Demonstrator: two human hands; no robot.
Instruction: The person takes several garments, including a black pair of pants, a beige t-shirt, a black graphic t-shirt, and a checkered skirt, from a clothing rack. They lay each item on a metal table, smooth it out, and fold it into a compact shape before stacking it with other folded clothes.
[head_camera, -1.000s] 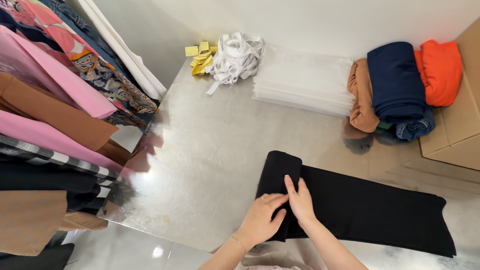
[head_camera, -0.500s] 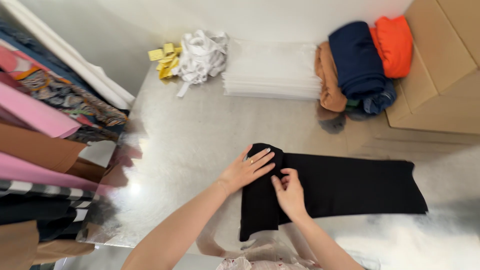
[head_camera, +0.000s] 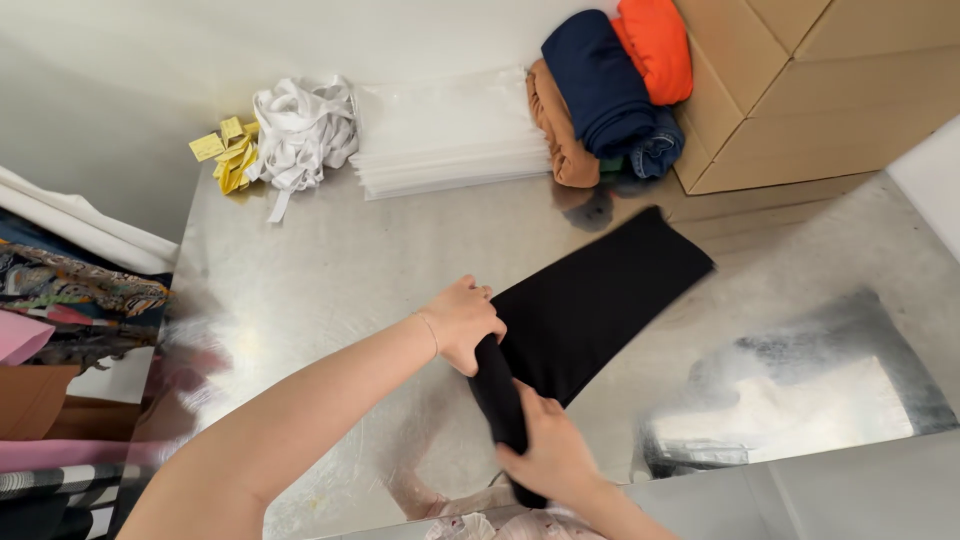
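Right now both hands are working a long black knit garment, folded into a flat strip (head_camera: 590, 305), lying diagonally across the shiny metal table (head_camera: 300, 270) w/ its far end pointing toward the cardboard boxes (head_camera: 800, 90). Left hand (head_camera: 463, 322) is curled shut over the rolled near end, knuckles up, gripping the fabric edge. Right hand (head_camera: 550, 455) is closed round the lower part of the same roll, near the table's front edge, fingers wrapping it from the side.

Fabric is looking soft, limp and light, prob. a stretchy knit; it's draping flat, no stiffness, so it's likely sagging wherever it isn't supported. Judging by that, best hold is on the thick rolled end w/ both hands, not the thin flat end, which would just flop. Metal top looks slick, so the strip is likely sliding easily.

At the back: a stack of clear plastic bags (head_camera: 450, 130), a heap of white ribbon strips (head_camera: 300, 125), small yellow tags (head_camera: 225, 150), and rolled garments in tan, navy and orange (head_camera: 610, 90). Hanging clothes (head_camera: 60, 300) are crowding the left edge.
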